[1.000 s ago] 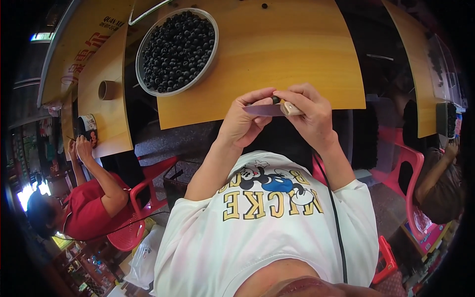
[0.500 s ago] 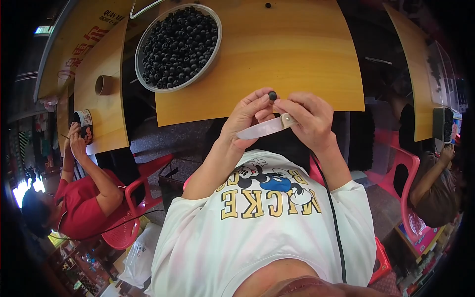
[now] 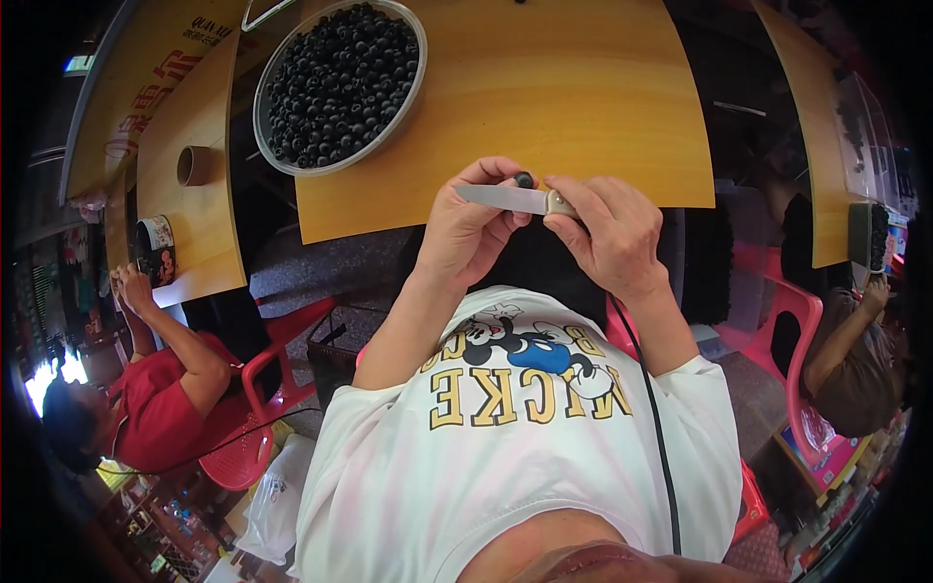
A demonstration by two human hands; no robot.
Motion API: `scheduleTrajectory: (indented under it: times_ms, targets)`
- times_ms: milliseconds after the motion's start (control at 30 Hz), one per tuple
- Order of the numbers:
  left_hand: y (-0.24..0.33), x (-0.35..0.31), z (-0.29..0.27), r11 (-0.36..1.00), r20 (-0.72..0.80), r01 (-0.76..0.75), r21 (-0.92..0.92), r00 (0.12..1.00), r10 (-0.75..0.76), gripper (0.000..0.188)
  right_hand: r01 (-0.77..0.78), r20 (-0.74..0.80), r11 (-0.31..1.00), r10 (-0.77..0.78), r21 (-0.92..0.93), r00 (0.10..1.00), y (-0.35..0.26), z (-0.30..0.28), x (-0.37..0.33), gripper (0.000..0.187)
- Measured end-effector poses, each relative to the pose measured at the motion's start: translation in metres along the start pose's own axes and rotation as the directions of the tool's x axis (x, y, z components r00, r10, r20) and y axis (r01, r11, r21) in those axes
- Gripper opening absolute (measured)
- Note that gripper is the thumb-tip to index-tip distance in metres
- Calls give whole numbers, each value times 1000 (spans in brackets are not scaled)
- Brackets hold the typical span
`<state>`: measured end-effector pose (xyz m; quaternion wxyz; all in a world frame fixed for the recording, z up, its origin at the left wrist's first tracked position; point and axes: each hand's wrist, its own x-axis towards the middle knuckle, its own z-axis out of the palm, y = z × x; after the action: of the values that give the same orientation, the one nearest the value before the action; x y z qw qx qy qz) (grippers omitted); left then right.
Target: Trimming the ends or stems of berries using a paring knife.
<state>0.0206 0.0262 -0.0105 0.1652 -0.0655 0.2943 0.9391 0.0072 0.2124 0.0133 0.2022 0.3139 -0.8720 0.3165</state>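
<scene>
My left hand [image 3: 466, 228] pinches a small round black piece [image 3: 524, 180], bead- or berry-like, between thumb and fingers, just past the front edge of the wooden table [image 3: 573, 107]. My right hand [image 3: 622, 233] is closed round the pale handle of a knife [image 3: 498, 197]. Its broad blade points left, lying across in front of my left fingers and close under the black piece. Whether the edge touches the piece, I cannot tell. Up and to the left, a clear round bowl [image 3: 418, 97] is heaped with similar black pieces [image 3: 335, 87], several showing a small hollow.
At the left, a person in red [image 3: 175, 408] works at another table with a brown cup [image 3: 194, 165] and a printed tin [image 3: 157, 248]. A person in dark clothes [image 3: 855, 379] sits at the right by a pink chair [image 3: 797, 340]. A black cord [image 3: 661, 447] runs down my shirt.
The knife has swung up from below my left hand to lie before its fingers near the black piece. My right hand has turned with it. The view has shifted slightly.
</scene>
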Motion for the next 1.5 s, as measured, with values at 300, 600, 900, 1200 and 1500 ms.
scheduleTrajectory:
  times_ms: [300, 600, 900, 1200, 1500]
  targets:
    - [0, 2, -6, 1000, 51, -6, 4, 999, 6, 14, -22, 40, 1000, 22, -4, 999, 3, 1, -4, 29]
    - [7, 3, -16, 994, 47, 32, -104, 999, -27, 8, -265, -177, 948, 235, -175, 956, 64, -2, -25, 21]
    - [9, 0, -9, 953, 14, 178, -246, 983, -180, 25, -433, -165, 901, 430, 16, 888, 55, 12, -43, 28]
    - [137, 59, 29, 968, 96, -30, 250, 995, 7, 6, -458, -217, 879, 477, 131, 852, 65, 3, -60, 28]
    - [270, 180, 49, 958, -364, -235, 166, 888, 281, 77, -448, -118, 878, 469, 168, 875, 53, 1, -59, 25]
